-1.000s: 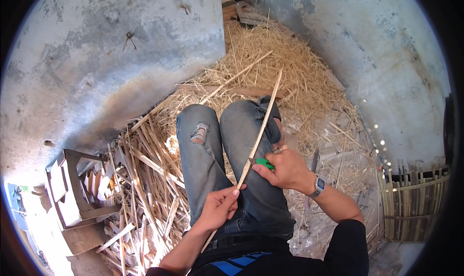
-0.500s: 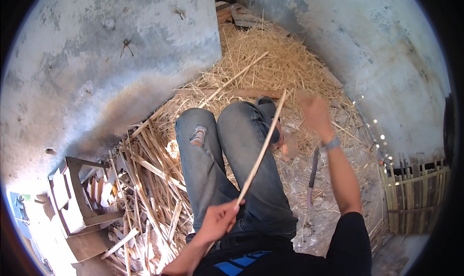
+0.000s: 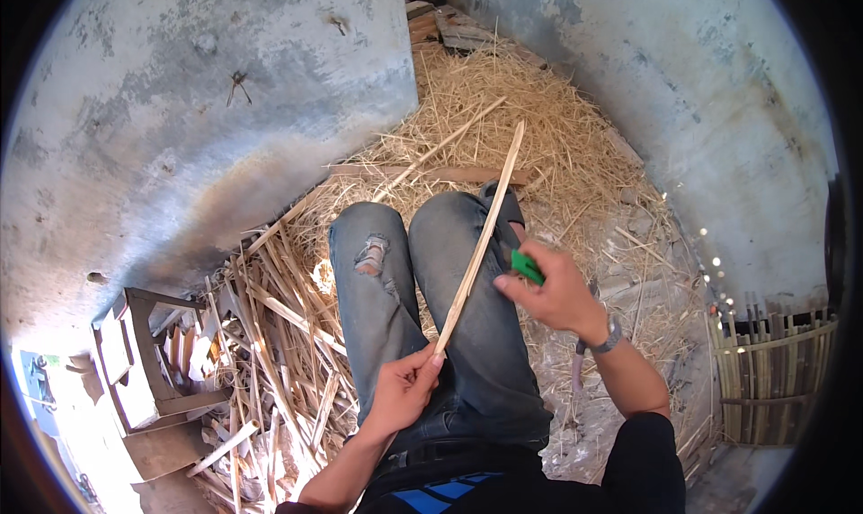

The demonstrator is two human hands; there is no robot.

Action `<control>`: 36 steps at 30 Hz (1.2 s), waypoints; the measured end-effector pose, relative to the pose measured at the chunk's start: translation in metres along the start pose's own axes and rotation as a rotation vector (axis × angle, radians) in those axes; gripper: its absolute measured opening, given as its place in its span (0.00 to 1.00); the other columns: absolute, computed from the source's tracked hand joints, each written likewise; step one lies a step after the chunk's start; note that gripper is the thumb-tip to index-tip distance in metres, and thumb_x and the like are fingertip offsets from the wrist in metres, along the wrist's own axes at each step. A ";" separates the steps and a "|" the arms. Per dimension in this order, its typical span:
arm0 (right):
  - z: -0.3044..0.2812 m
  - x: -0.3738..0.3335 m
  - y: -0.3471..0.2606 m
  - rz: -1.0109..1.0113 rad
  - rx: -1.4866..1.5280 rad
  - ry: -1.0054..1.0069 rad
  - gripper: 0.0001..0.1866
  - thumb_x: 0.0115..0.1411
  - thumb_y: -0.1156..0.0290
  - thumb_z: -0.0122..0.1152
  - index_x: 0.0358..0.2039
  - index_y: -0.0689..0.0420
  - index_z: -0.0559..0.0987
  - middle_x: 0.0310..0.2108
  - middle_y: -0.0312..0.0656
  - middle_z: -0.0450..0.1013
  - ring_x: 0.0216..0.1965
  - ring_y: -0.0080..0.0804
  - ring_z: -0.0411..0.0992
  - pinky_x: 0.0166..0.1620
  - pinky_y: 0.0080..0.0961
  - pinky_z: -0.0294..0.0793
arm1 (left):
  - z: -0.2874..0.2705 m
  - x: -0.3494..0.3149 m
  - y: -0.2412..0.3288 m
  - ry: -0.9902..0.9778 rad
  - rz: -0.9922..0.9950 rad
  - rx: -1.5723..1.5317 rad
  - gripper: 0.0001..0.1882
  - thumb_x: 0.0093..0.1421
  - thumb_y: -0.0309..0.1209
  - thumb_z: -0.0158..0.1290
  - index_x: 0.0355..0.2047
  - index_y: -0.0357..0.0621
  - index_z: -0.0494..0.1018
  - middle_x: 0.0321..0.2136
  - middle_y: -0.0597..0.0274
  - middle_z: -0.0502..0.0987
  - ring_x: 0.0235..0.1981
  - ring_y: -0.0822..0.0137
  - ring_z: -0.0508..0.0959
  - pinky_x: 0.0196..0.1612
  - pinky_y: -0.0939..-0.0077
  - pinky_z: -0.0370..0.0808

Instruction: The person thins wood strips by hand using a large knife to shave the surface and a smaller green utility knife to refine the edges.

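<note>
My left hand pinches the lower end of a long pale split-wood strip, probably bamboo. The strip slants up and away over my right thigh, its far tip above the straw. A thin sliver stands slightly off its edge near the middle. My right hand is closed around a green-handled tool, just right of the strip and apart from it. Whatever blade or tip the tool has cannot be made out.
Straw shavings heap up ahead, with a loose stick and a flat board across them. Split strips pile at my left beside a wooden frame. A dark-bladed tool lies right; a slatted basket stands by the wall.
My right hand has come back from over the straw, nearer to me and lower, bringing the green-handled tool into sight. The strip has swung a little left and more upright in my left hand.
</note>
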State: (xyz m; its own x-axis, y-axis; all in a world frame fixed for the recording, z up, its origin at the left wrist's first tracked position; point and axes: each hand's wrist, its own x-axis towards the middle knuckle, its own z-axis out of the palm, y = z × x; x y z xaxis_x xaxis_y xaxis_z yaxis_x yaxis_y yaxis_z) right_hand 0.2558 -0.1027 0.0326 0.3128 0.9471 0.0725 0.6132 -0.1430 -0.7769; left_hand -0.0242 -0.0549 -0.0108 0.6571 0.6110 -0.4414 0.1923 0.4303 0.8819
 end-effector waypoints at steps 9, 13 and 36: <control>0.032 0.006 -0.004 0.207 0.410 0.044 0.09 0.60 0.69 0.69 0.28 0.60 0.81 0.16 0.24 0.62 0.19 0.10 0.56 0.22 0.19 0.53 | 0.012 0.005 -0.003 0.170 0.189 0.412 0.18 0.68 0.30 0.55 0.55 0.32 0.75 0.32 0.66 0.79 0.33 0.81 0.72 0.38 0.85 0.71; 0.033 0.008 0.010 0.168 0.411 0.052 0.08 0.60 0.69 0.69 0.30 0.61 0.81 0.16 0.25 0.63 0.18 0.12 0.58 0.23 0.19 0.56 | 0.007 0.010 -0.015 0.189 0.381 0.387 0.18 0.69 0.32 0.54 0.55 0.35 0.75 0.29 0.60 0.81 0.26 0.82 0.71 0.30 0.81 0.71; 0.028 -0.016 0.011 -0.231 0.014 0.071 0.11 0.61 0.66 0.64 0.39 0.58 0.77 0.30 0.45 0.77 0.30 0.47 0.77 0.32 0.35 0.75 | -0.016 0.008 0.016 -0.162 -0.218 -0.307 0.22 0.74 0.38 0.45 0.57 0.32 0.71 0.16 0.74 0.55 0.13 0.80 0.52 0.18 0.82 0.49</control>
State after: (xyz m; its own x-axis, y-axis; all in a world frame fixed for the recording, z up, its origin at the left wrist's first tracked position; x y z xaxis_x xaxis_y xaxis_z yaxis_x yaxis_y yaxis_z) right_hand 0.2374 -0.1110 0.0056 0.2161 0.9316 0.2923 0.6640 0.0793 -0.7435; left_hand -0.0274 -0.0325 -0.0030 0.7357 0.3818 -0.5595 0.1293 0.7316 0.6693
